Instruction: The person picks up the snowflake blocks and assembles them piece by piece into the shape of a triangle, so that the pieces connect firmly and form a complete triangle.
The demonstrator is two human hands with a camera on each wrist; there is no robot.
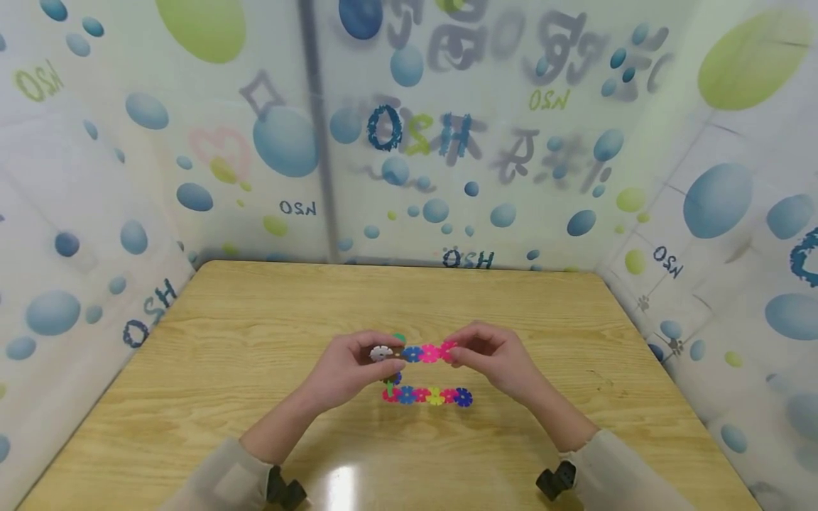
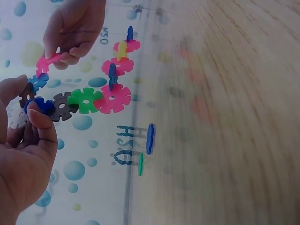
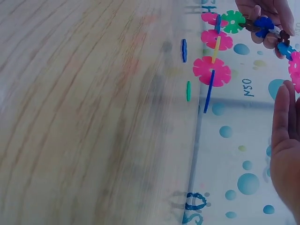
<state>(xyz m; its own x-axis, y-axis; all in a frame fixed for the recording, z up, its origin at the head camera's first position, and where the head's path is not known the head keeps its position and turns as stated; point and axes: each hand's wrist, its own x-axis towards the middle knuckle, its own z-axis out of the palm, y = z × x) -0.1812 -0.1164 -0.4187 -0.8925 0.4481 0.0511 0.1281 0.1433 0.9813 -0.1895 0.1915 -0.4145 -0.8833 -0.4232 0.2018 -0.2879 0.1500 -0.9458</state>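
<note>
Over the wooden table (image 1: 255, 341) my two hands hold a linked piece made of flower-shaped plastic discs. Its upper row (image 1: 418, 353) runs white, brown, blue, pink. My left hand (image 1: 383, 353) pinches the white and blue end (image 2: 42, 105). My right hand (image 1: 455, 350) pinches the pink end (image 2: 47, 63). A lower row (image 1: 428, 396) of pink, blue and yellow discs hangs from the left end through a green disc (image 2: 85, 100). In the right wrist view the right hand's fingers (image 3: 283, 136) show at the right edge, with the lower row (image 3: 212, 70) beyond.
Two loose discs lie on the table behind the piece, a blue one (image 2: 150, 138) and a green one (image 2: 140, 164), also seen as the blue disc (image 3: 184, 50) and the green disc (image 3: 188, 91). Bubble-patterned walls (image 1: 447, 142) enclose the table on three sides.
</note>
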